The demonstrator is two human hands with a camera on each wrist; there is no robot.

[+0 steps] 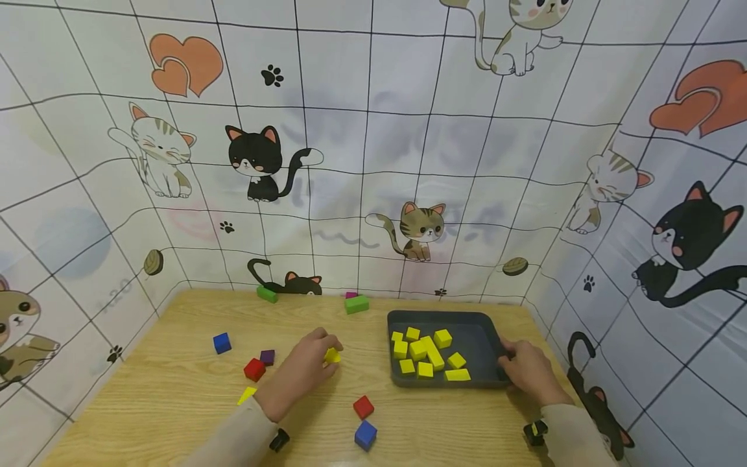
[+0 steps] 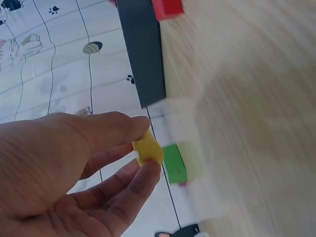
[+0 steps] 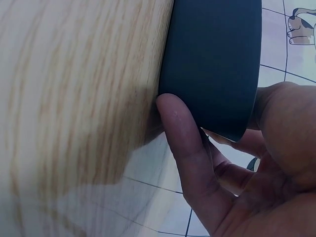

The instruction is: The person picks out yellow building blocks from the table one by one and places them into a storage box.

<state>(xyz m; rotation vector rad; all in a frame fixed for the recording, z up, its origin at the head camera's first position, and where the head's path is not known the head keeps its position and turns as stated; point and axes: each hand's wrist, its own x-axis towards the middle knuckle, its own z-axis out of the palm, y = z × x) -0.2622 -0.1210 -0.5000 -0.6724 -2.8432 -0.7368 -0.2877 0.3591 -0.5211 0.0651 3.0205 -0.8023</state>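
Between thumb and fingertips, my left hand (image 1: 306, 368) pinches a yellow block (image 2: 148, 148) above the middle of the table, left of the tray. My right hand (image 1: 532, 368) grips the right edge of a dark grey tray (image 1: 487, 344); in the right wrist view its thumb and fingers lie around the tray's wall (image 3: 212, 64). Several yellow blocks (image 1: 417, 350) lie in the tray, mostly in its left half. Another yellow block (image 1: 246, 395) sits on the table, partly hidden by my left forearm.
Loose on the wooden table (image 1: 192, 402) are a blue block (image 1: 222, 343), a red block (image 1: 254, 370) and a purple block (image 1: 267, 357) at left. Nearer me lie another red block (image 1: 364, 407) and blue block (image 1: 366, 435). Green blocks (image 1: 356, 304) stand near the cat-print wall cloth.
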